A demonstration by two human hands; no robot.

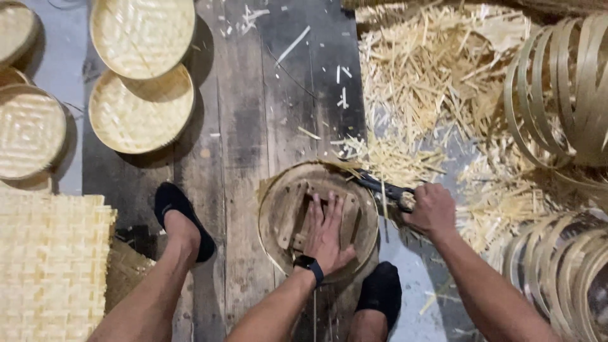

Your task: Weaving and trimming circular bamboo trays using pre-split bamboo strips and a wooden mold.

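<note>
Head view, left hand [326, 231] flat on round wooden form [316, 218], right hand [432, 208] gripping shears [380, 187] beside it

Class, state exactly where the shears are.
In the head view, right of centre: the shears are gripped by the right hand, blades at the round wooden form's upper-right rim.

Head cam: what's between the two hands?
The dark shears and the rim of the round wooden form; left hand presses flat on the form, right hand grips the shears.
</note>
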